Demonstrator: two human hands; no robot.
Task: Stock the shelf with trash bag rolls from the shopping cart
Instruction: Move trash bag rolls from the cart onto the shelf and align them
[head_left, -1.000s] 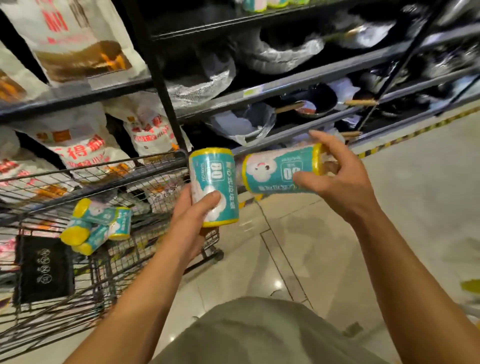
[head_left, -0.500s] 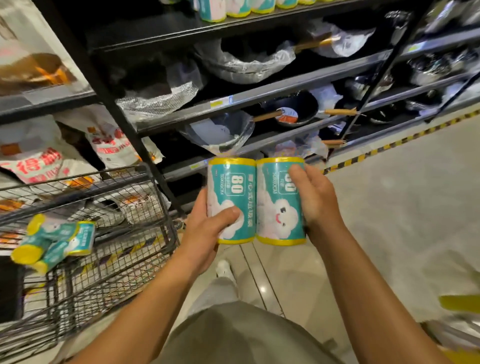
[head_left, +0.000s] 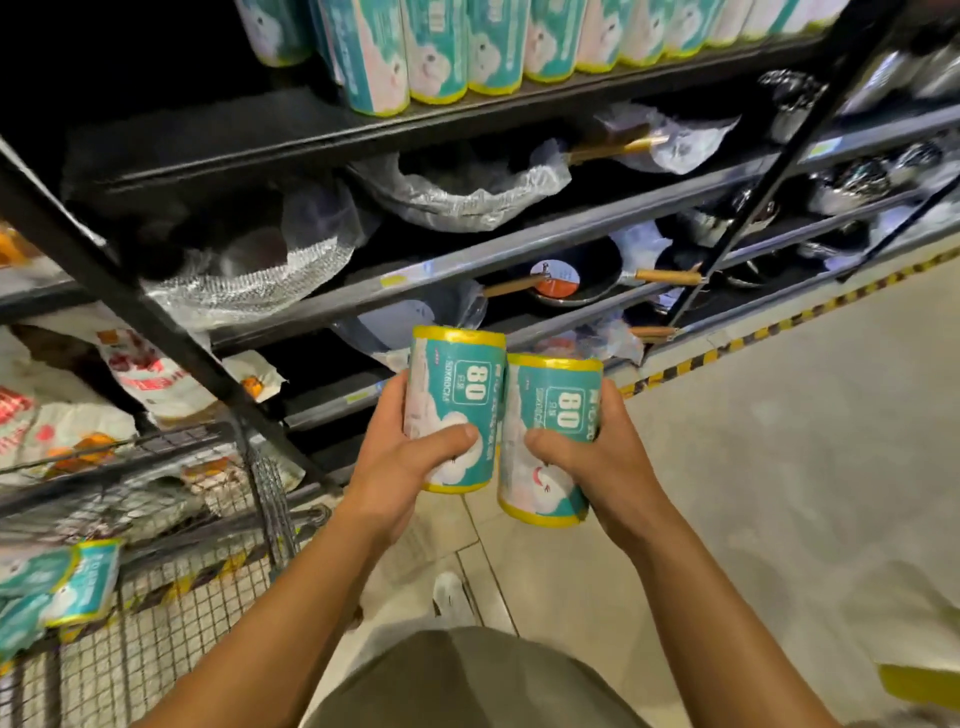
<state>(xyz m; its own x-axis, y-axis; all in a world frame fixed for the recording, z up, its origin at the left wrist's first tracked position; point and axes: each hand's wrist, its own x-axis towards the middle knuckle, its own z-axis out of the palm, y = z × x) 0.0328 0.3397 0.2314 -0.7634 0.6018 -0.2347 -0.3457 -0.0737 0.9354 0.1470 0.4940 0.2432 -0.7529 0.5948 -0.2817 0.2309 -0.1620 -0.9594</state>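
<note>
Nearest, two forearms reach forward over a bent knee. The left hand (head_left: 400, 457) wraps a grip round an upright roll (head_left: 457, 410), thumb across its front; the right hand (head_left: 602, 462) wraps a second roll (head_left: 553, 439) the same way. The two rolls stand side by side and touch, the right one a little lower.

A second ago the right roll lay sideways and apart from the left one; it has since been turned upright and brought against it. The view has also tipped up, so the row of rolls (head_left: 457, 47) already stocked on the top shelf (head_left: 311, 140) now shows. That suggests the pair is squared up and ready to go up together.

To the left, the cart (head_left: 171, 597) holds more rolls (head_left: 57, 587) lying on their sides, so the job looks only partly done.

Beyond the hands, lower shelves carry wrapped pans (head_left: 566, 275). The top shelf looks bare left of the stocked row, a likely place for these two. The lift must clear the shelf lip without knocking that row.
</note>
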